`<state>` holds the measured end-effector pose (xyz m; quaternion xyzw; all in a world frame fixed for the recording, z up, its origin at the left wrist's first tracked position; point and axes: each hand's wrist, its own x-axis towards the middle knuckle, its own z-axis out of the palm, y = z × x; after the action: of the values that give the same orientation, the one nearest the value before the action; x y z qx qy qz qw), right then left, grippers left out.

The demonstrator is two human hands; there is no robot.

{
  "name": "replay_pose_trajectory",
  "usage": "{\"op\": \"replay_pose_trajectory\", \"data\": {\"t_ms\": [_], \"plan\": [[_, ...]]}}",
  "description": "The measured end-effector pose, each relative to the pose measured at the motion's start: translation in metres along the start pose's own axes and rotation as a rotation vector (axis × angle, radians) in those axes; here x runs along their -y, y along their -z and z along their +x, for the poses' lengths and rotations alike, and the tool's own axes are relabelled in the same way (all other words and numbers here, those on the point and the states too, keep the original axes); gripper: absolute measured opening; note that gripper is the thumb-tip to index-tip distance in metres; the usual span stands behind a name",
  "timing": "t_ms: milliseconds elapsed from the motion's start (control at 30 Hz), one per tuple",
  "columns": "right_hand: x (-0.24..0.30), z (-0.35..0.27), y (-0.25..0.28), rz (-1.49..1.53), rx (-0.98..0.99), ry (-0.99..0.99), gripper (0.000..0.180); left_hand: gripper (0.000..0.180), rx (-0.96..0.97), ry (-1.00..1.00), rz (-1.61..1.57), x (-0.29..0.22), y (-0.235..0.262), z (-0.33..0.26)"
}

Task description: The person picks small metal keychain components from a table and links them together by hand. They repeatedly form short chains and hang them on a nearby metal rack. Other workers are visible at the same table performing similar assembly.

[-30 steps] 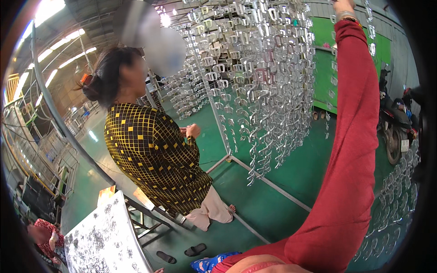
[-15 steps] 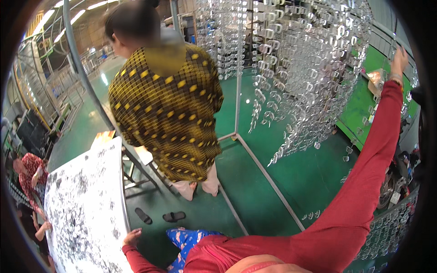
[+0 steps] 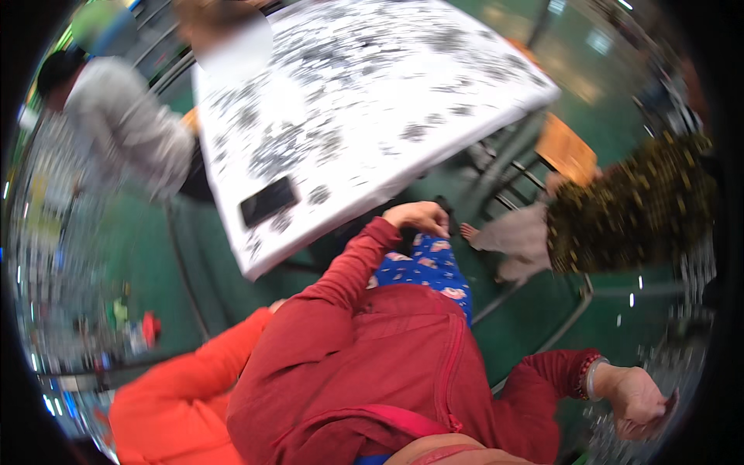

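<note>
Currently the left hand (image 3: 418, 217) is just beyond the near edge of the white-covered bench (image 3: 310, 225), its fingers bent loosely downward in front of blue patterned trousers (image 3: 434, 271); I cannot tell whether it grips anything. The right hand (image 3: 637, 403), a bracelet (image 3: 590, 378) at its wrist, is well apart from the bench on its near right, fingers curled in. A dark reddish patch (image 3: 671, 406) shows at those fingertips, too blurred to name, so whether that hand grasps it is unclear.

Small dark pieces (image 3: 415, 132) lie scattered across the bench top, smeared by motion, and a black phone (image 3: 268, 201) rests near the bench's near left corner. Left of the bench is a person in a white shirt (image 3: 124, 116); right of it, an orange-brown stool (image 3: 568, 151) and a person in a dark yellow-patterned top (image 3: 632, 209). An orange sleeve (image 3: 182, 380) shows on the near left.
</note>
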<state>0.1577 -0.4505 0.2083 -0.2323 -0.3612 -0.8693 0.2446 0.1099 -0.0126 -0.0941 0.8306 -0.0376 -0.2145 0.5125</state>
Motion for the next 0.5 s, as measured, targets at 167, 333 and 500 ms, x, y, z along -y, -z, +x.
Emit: {"op": "replay_pose_trajectory", "data": {"t_ms": [167, 333, 500], "plan": [[0.031, -0.064, -0.069, 0.22, -0.018, -0.394, 0.012, 0.039, -0.315, 0.047, -0.015, -0.024, 0.021, -0.083], [0.032, -0.087, -0.103, 0.288, 0.124, -0.371, 0.012, 0.026, -0.842, 0.196, 0.007, 0.006, 0.057, -0.135], [0.065, -0.115, -0.13, 0.351, 0.287, -0.401, 0.015, 0.019, -1.364, 0.58, 0.213, 0.045, 0.101, -0.181]]}}
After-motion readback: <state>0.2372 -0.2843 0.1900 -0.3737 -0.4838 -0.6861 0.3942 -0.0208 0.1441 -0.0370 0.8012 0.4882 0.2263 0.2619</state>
